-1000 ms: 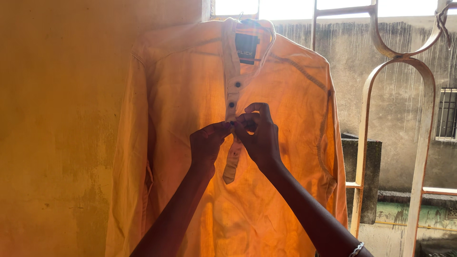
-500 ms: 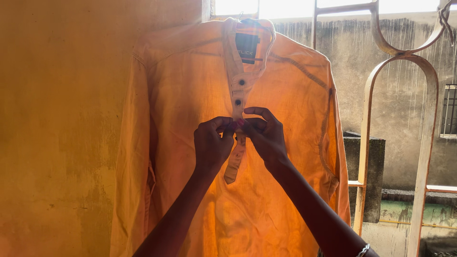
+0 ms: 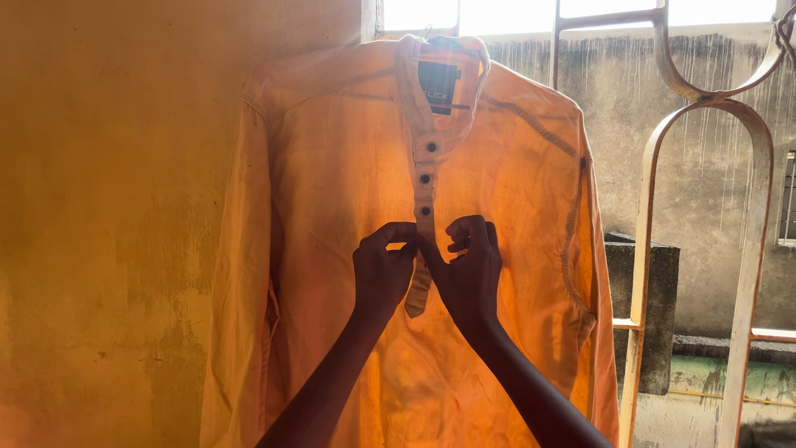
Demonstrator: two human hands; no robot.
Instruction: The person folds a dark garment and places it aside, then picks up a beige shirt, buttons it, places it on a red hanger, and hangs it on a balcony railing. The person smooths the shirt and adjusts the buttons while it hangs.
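Since the earlier frame, both hands have been lowered along the placket (image 3: pixel 423 249) of the orange shirt (image 3: pixel 348 207), which hangs before the window grille (image 3: pixel 705 207). Three dark buttons (image 3: pixel 424 178) above are seen fastened. The left hand (image 3: pixel 383 270) and right hand (image 3: pixel 471 270) are pinched shut on the placket at the lowest fastening, judged not yet closed.

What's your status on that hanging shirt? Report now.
Left hand and right hand both pinching the button placket of the orange long-sleeved cotton shirt. Three dark buttons fastened above. Nothing in the way.
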